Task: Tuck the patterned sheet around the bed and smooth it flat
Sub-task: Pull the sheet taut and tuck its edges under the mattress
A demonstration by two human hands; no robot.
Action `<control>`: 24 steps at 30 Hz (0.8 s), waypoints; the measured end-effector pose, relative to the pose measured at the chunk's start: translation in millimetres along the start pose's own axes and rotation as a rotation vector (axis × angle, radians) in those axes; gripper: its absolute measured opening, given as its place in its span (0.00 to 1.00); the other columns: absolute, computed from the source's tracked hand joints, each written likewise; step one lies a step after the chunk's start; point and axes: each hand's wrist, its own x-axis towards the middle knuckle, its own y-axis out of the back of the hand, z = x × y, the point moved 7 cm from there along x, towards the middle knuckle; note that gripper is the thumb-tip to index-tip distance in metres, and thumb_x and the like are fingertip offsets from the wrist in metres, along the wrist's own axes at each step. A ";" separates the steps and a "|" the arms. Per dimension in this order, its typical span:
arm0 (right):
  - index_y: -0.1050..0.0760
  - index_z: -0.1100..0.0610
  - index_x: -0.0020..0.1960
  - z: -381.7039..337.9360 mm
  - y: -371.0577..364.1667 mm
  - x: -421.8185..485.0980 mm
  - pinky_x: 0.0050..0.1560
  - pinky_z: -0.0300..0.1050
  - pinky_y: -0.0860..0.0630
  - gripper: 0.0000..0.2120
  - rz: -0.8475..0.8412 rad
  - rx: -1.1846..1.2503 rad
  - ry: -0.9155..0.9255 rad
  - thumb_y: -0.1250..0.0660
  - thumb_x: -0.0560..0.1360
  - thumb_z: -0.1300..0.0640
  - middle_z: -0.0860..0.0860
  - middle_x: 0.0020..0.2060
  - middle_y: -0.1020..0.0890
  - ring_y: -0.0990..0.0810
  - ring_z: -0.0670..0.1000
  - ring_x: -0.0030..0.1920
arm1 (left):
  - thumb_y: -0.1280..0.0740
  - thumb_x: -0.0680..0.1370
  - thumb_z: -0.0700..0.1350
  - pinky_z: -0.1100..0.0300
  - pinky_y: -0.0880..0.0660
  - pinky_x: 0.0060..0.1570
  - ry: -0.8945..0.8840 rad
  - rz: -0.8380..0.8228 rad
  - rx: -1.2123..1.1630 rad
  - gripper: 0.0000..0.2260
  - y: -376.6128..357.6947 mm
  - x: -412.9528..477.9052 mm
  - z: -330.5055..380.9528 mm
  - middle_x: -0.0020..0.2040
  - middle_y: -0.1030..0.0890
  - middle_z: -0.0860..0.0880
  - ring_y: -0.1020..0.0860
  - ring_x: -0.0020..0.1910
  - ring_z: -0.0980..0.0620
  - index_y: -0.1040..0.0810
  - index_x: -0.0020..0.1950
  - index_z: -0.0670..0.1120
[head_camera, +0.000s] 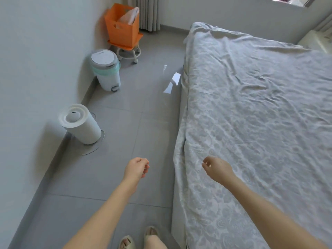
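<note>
The patterned sheet, pale grey with a faint floral print, covers the bed on the right and lies wrinkled, with creases running across its middle and far end. Its left edge hangs unevenly down the side of the bed. My left hand hovers over the floor beside the bed, fingers loosely curled and holding nothing. My right hand hovers just above the sheet near the bed's left edge, fingers loosely curled, not gripping the cloth.
Along the left wall stand a white cylindrical appliance, a white pedal bin and an orange basket on a wheeled stool. Grey floor tiles lie between the wall and the bed. My slippered feet show at the bottom.
</note>
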 end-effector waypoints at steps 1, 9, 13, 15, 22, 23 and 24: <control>0.27 0.53 0.63 -0.3 -0.1 11.8 0.45 0.43 0.24 0.16 0.011 0.011 -0.031 0.43 0.80 0.48 0.49 0.54 0.19 0.20 0.50 0.50 | 0.39 0.78 0.39 0.60 0.31 0.36 0.007 -0.020 0.025 0.10 -7.5 19.5 1.7 0.34 0.24 0.47 0.27 0.33 0.51 0.27 0.36 0.44; 0.40 0.54 0.74 13.7 -12.6 155.7 0.49 0.44 0.27 0.27 0.014 0.066 -0.176 0.43 0.79 0.42 0.51 0.70 0.32 0.26 0.52 0.62 | 0.38 0.78 0.44 0.54 0.28 0.45 0.023 -0.114 0.228 0.11 -88.8 170.1 29.7 0.35 0.23 0.48 0.26 0.39 0.47 0.27 0.35 0.46; 0.53 0.49 0.77 33.4 -16.4 254.8 0.63 0.54 0.28 0.39 -0.020 -0.078 -0.271 0.38 0.74 0.36 0.56 0.76 0.46 0.43 0.60 0.74 | 0.37 0.78 0.46 0.52 0.26 0.48 0.041 -0.138 0.277 0.10 -135.9 256.1 39.7 0.36 0.23 0.49 0.26 0.40 0.47 0.26 0.37 0.46; 0.60 0.46 0.77 53.3 -19.6 296.1 0.67 0.58 0.32 0.47 -0.046 -0.166 -0.327 0.34 0.70 0.36 0.57 0.77 0.55 0.51 0.64 0.75 | 0.37 0.78 0.45 0.56 0.29 0.44 0.049 -0.151 0.269 0.09 -160.2 296.4 42.4 0.37 0.24 0.48 0.27 0.39 0.48 0.25 0.40 0.44; 0.70 0.42 0.74 102.6 -78.0 345.1 0.67 0.59 0.32 0.54 -0.161 -0.090 -0.389 0.29 0.68 0.39 0.57 0.75 0.64 0.58 0.67 0.74 | 0.36 0.78 0.51 0.55 0.29 0.61 0.013 -0.272 0.408 0.15 -244.9 406.4 40.5 0.59 0.21 0.48 0.24 0.57 0.49 0.25 0.62 0.45; 0.72 0.41 0.73 104.5 -81.4 346.7 0.67 0.59 0.32 0.55 -0.154 -0.082 -0.386 0.29 0.68 0.39 0.57 0.75 0.65 0.59 0.67 0.74 | 0.36 0.78 0.53 0.53 0.30 0.64 0.005 -0.309 0.450 0.20 -258.8 420.8 40.2 0.63 0.24 0.47 0.26 0.62 0.48 0.28 0.67 0.46; 0.74 0.40 0.72 106.6 -83.6 347.2 0.67 0.60 0.33 0.55 -0.148 -0.075 -0.386 0.29 0.68 0.39 0.57 0.75 0.65 0.60 0.66 0.74 | 0.36 0.76 0.56 0.52 0.32 0.66 0.022 -0.359 0.475 0.26 -273.6 433.2 37.9 0.67 0.26 0.46 0.28 0.65 0.47 0.32 0.71 0.46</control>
